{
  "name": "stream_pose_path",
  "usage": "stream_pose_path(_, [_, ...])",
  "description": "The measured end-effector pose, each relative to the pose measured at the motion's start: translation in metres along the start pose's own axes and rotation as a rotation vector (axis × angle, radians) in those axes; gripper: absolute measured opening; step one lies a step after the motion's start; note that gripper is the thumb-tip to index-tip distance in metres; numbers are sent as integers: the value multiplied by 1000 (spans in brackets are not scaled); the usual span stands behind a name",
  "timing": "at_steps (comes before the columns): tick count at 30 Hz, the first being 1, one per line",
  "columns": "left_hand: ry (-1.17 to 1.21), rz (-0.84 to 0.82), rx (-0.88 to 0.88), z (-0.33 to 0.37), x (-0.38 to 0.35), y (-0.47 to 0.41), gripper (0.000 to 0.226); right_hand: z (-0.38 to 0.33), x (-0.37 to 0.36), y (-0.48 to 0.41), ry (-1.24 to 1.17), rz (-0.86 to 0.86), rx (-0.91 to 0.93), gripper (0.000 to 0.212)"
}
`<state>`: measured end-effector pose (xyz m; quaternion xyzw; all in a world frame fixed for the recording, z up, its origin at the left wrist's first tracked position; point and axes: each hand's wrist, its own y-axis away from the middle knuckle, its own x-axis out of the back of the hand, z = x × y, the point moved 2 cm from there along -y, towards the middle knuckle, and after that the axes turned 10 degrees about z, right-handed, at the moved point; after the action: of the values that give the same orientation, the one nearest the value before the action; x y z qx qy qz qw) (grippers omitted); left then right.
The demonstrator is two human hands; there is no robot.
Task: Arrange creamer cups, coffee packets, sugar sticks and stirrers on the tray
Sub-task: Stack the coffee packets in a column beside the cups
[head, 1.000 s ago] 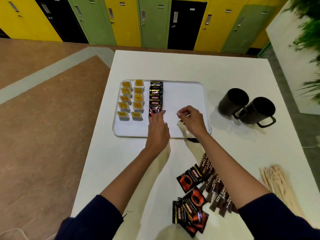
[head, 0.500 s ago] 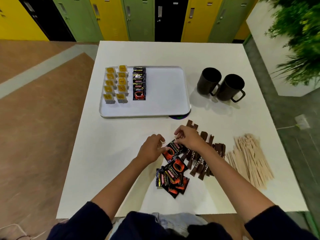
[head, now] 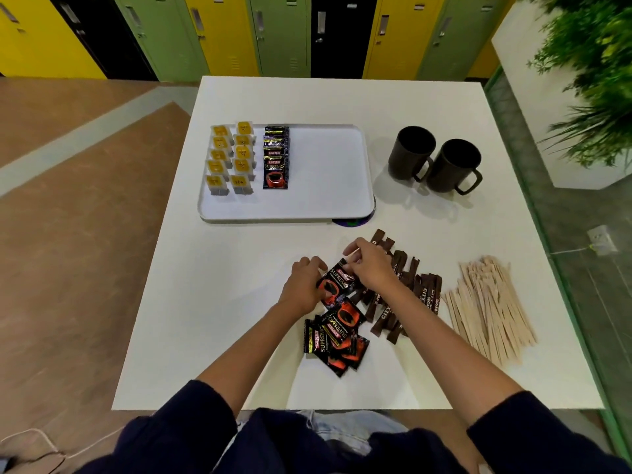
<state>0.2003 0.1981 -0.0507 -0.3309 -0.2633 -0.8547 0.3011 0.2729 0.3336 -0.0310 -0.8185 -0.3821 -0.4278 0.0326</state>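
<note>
A white tray (head: 328, 200) lies on the table's far left half. It holds two columns of yellow-lidded creamer cups (head: 231, 157) and an overlapping row of black coffee packets (head: 275, 159). Near the front edge lies a loose pile of coffee packets (head: 337, 340). My left hand (head: 302, 285) and my right hand (head: 371, 265) both pinch one coffee packet (head: 335, 285) at the top of that pile. Brown sugar sticks (head: 407, 289) spread to the right of the pile, partly under my right arm. Wooden stirrers (head: 489, 306) lie further right.
Two black mugs (head: 434, 164) stand to the right of the tray. A dark disc (head: 352, 221) peeks from under the tray's near right corner. Lockers line the far wall, and a plant stands at the right.
Both hands drew back from the tray, leaving a packet in the row, and came down to the loose pile. They now pinch one packet there; the head view has pulled back.
</note>
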Motion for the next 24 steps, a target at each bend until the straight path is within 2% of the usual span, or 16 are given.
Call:
stream_pose_path(4, [115, 3, 29, -3, 4, -2, 36, -10, 12, 4, -203, -93, 44, 19])
stream_pose_path(8, [215, 16, 97, -11, 12, -1, 19, -13, 21, 9, -148, -49, 140, 28])
stream_pose_path(10, [254, 68, 158, -19, 18, 1, 17, -9, 23, 12, -64, -190, 185, 28])
stream_pose_path(13, [318, 142, 231, -28, 27, 2, 18, -4, 14, 25, 102, -545, 250, 25])
stream_pose_path(15, [377, 163, 262, -31, 31, 3, 23, -3, 3, 33, 246, -628, 329, 35])
stream_pose_path(18, [431, 164, 272, -31, 34, 4, 28, -2, -10, 38, 307, -622, 379, 42])
stream_pose_path(24, [502, 188, 279, -32, 37, 5, 19, -6, -5, 32, 227, -589, 339, 21])
